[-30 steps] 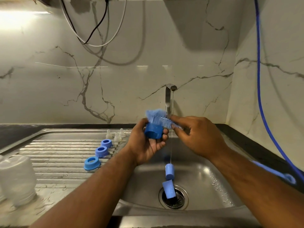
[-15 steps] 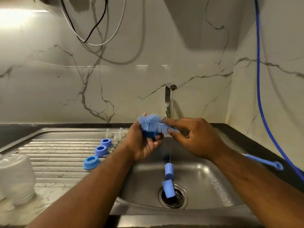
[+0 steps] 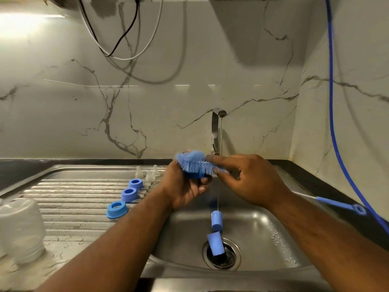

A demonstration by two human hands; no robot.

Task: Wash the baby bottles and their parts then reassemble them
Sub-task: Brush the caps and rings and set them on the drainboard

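Over the sink, my left hand (image 3: pixel 185 186) grips a blue bottle cap (image 3: pixel 196 175), mostly hidden behind bristles. My right hand (image 3: pixel 246 180) pinches the blue bottle brush (image 3: pixel 193 162) by its stem just behind the bristle head, and the bristles lie across the cap. The brush handle (image 3: pixel 341 204) sticks out past my right forearm. Two more blue caps (image 3: pixel 216 222) (image 3: pixel 215 243) lie in the basin by the drain. Three blue collar rings (image 3: pixel 117 209) and three clear nipples (image 3: pixel 149 175) stand on the drainboard. Clear bottles (image 3: pixel 20 226) stand upside down at far left.
A thin stream of water runs from the tap (image 3: pixel 216 131) into the steel sink (image 3: pixel 263 239). A blue hose (image 3: pixel 332 114) hangs down the right wall. Cables (image 3: pixel 117 45) hang on the marble backsplash.
The brush head has slid left across the cap, now covering most of it. Both hands have shifted slightly left and up; the brush handle has swung with them.
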